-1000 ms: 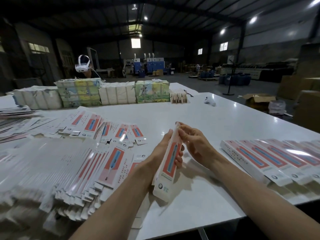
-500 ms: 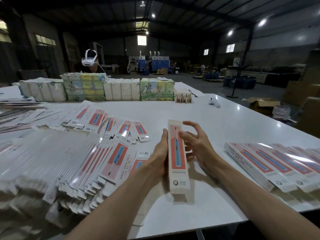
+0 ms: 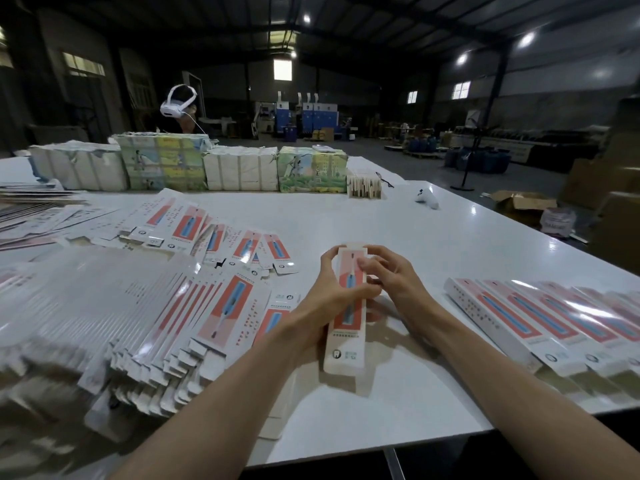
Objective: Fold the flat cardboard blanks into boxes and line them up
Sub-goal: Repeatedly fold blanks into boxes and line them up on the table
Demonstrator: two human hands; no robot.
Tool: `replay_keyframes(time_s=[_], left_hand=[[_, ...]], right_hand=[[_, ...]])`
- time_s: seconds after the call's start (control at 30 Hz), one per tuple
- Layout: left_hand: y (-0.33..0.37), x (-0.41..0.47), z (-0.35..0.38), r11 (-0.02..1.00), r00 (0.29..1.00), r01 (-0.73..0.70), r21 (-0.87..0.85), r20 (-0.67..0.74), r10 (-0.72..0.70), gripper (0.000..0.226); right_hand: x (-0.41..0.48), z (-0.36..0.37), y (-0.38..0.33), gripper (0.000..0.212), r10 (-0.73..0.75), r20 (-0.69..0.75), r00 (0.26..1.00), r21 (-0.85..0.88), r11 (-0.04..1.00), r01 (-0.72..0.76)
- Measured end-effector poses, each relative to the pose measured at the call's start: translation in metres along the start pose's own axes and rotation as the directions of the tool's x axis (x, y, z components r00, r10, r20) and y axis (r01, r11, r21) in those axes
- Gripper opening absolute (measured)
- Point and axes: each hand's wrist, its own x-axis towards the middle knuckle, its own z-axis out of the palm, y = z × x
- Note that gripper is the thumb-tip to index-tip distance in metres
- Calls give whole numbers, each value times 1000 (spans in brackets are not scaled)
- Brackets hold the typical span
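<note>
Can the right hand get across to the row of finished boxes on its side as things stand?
Probably yes. Only bare table lies between the right hand and the row of finished boxes. Both that hand and the left hand are busy gripping the box, though.

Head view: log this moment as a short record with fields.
Held item: box, lengthwise above the table
Left hand: grips the box's middle
Right hand: fingers curled on its upper end
Left of hands: fanned flat blanks
Right of hands: row of folded boxes, side by side
Far edge: wrapped bundles
</note>
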Motion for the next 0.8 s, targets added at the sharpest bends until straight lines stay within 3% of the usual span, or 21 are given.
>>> replay_keyframes(time_s=[0.23,0.43,0.67,0.8], left_hand=[[-1,2,0,999,999,3,53,-53,0,85],[0,0,4,999,993,36,7,109,-37,89],[1,0,6,999,992,34,37,118,-38,89],[1,-1,8,995,996,31,95,79,-38,91]], right_hand=[[-2,4,-2,28,-14,4,1000,-61,998,14],[9,-8,4,24,33,-199,980,-2,999,-34],[11,-16,4,16,-74,-138,988,-39,997,69],[8,-15,-3,24,-4,-90,996,130,991,15]])
